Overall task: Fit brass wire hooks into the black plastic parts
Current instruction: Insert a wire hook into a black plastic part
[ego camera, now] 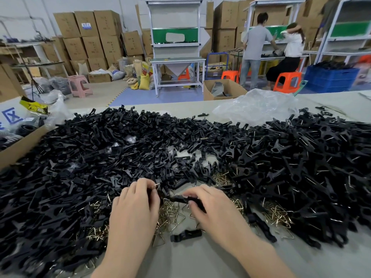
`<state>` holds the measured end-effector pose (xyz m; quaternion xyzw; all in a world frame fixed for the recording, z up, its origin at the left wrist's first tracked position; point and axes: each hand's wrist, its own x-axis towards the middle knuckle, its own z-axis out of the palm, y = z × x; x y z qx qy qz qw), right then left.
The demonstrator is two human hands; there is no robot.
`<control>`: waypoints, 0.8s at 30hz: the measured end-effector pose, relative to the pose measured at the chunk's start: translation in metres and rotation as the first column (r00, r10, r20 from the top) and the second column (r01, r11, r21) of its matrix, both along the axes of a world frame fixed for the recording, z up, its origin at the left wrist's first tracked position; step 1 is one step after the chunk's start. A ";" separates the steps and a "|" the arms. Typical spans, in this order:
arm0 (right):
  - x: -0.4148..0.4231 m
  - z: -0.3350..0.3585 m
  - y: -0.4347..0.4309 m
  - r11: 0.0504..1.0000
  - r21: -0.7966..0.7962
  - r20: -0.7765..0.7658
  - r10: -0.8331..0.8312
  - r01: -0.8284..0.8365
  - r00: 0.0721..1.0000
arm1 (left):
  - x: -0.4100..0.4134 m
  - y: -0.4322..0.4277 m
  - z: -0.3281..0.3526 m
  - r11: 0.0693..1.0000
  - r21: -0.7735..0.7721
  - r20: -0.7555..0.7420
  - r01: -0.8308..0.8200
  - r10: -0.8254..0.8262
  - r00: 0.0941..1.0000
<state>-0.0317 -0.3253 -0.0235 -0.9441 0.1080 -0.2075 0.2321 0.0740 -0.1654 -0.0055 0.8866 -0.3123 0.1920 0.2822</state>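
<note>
Left hand (pixel 134 205), right (pixel 213 210) — black part (pixel 179 199) half-hidden

A large blue character, 区, inside a blue square frame is printed on a white surface (pixel 6 108) just left of the heap of black plastic parts (pixel 140 147). Beside it, at the heap's far left corner, a yellow-and-black wrapper (pixel 36 106) carries lettering beginning "PRO"; the rest is blurred. Far behind the heap, a blue-and-white label (pixel 86 26) on a stacked cardboard box (pixel 84 18) is too small to read.
</note>
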 end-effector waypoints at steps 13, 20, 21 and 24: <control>0.012 -0.002 0.010 0.979 -0.198 -0.066 -0.063 0.049 0.996 | -0.004 -0.002 0.004 0.993 -0.029 -0.064 0.112 -0.114 0.991; 0.016 -0.003 0.012 0.981 -0.176 0.052 -0.079 0.087 0.996 | -0.002 -0.002 0.000 0.974 0.068 -0.081 0.218 -0.212 0.974; 0.016 -0.001 0.011 0.987 -0.117 0.081 -0.099 0.108 0.992 | -0.002 -0.002 0.001 0.974 0.043 -0.085 0.223 -0.219 0.972; 0.015 0.006 0.008 0.958 0.260 0.139 -0.159 0.119 0.977 | -0.004 -0.002 0.003 0.975 -0.116 -0.140 0.192 -0.208 0.968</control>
